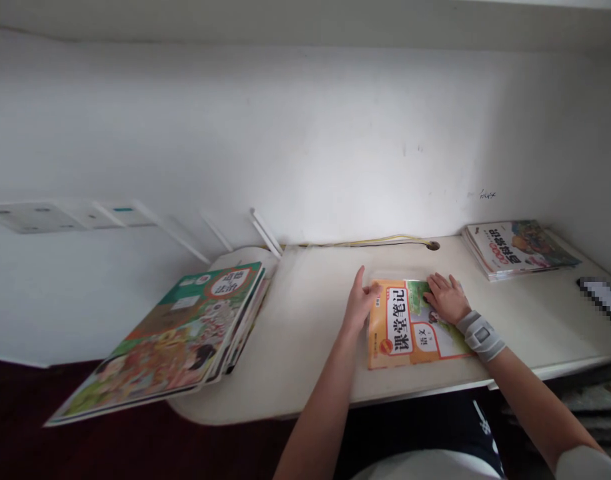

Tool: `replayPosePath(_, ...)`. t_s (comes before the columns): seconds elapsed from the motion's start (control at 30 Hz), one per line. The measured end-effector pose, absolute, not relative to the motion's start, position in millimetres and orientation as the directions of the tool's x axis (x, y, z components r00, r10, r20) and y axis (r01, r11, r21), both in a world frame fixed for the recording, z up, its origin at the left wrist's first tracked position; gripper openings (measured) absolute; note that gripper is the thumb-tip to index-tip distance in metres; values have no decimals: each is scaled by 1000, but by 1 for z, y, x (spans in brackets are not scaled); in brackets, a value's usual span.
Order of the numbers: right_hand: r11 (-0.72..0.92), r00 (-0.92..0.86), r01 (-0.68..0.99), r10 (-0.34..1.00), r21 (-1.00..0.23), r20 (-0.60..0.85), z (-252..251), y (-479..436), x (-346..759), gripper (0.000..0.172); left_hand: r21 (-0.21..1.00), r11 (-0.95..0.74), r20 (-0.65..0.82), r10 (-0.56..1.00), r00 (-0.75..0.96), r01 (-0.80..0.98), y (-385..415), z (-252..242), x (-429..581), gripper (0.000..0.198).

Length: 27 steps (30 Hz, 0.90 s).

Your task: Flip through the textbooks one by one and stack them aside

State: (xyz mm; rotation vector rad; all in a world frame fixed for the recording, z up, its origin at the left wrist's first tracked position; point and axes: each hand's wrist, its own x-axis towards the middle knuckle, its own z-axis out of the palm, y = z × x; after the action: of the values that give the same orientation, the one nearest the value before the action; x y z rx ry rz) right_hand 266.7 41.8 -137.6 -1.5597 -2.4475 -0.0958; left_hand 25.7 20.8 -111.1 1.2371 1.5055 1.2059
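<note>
An orange and green workbook (395, 327) with Chinese lettering lies flat on the white desk (305, 320). Against its left edge, near the upper corner, rests my left hand (360, 303), thumb stretched upward and apart from the other fingers, which are partly hidden. My right hand (448, 300) lies spread and flat over the upper right part of the cover, pressing on it. A grey band (482, 335) is around the right wrist.
A stack of picture-covered books (185, 333) overhangs the desk's left end, beside a white router with antennas (265, 233). Another book stack (520, 247) sits at the back right, near a dark-edged pixelated object (602, 299). Yellow cable (375, 240) runs along the wall to a hole.
</note>
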Motion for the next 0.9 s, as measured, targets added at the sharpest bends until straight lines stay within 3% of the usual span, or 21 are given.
replayPosePath(0.1, 519, -481, 846, 842, -123, 245, -129, 49, 263, 49, 1000, 17, -18, 999, -50, -11, 20, -105, 26, 84)
replayPosePath(0.3, 645, -566, 743, 747, -176, 348, -108, 72, 265, 54, 965, 86, -82, 996, 27, -247, 23, -99, 20, 71)
replayPosePath(0.43, 617, -549, 778, 760, -121, 349, -101, 76, 282, 54, 960, 78, -74, 997, 26, -269, 23, -100, 17, 56)
replayPosePath(0.63, 641, -576, 766, 708, -32, 409, -100, 77, 311, 52, 968, 42, -37, 999, 27, -249, 21, -97, 16, 55)
replayPosePath(0.73, 570, -468, 805, 780, -162, 416, -102, 78, 323, 47, 965, 39, -36, 999, 18, -258, 21, -96, 16, 51)
replayPosePath(0.9, 506, -403, 634, 862, -586, 308, -100, 78, 340, 44, 967, 25, -25, 1000, 4, -252, 22, -98, 18, 31)
